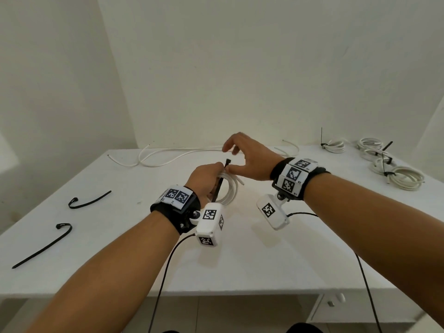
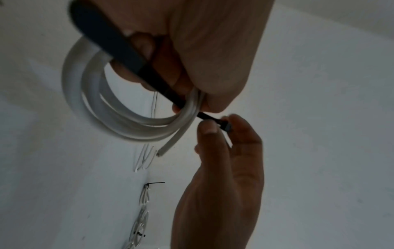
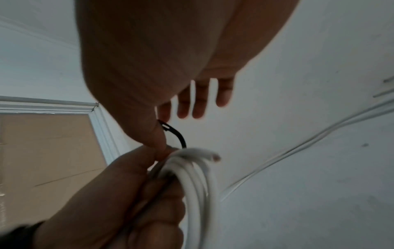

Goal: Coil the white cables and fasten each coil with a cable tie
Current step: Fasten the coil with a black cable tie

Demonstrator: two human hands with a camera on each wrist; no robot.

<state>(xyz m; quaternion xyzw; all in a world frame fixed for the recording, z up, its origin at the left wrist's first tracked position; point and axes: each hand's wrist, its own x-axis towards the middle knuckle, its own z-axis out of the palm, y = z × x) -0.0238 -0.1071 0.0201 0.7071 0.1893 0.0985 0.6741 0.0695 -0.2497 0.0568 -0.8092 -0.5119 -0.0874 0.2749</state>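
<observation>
White cable coil [image 1: 228, 188] is held above the bench [image 1: 240, 260], gripped in the left hand [image 1: 204, 179] with a black cable tie [image 1: 219, 186] laid across its strands. The right hand [image 1: 249, 162] pinches the tie's head between thumb and forefinger, other fingers spread. The tie's long axis runs from the wrist away to its head. Fastening is underway; next, I judge, the tail must wrap round and thread the head.

Left hand [image 1: 204, 179]: fingers curled in a fist, gripping, knuckles up, forearm stretched forward.
Right hand [image 1: 245, 157]: thumb and forefinger pinching just beside the left fist, other 3 fingers spread loosely, wrist raised.
</observation>
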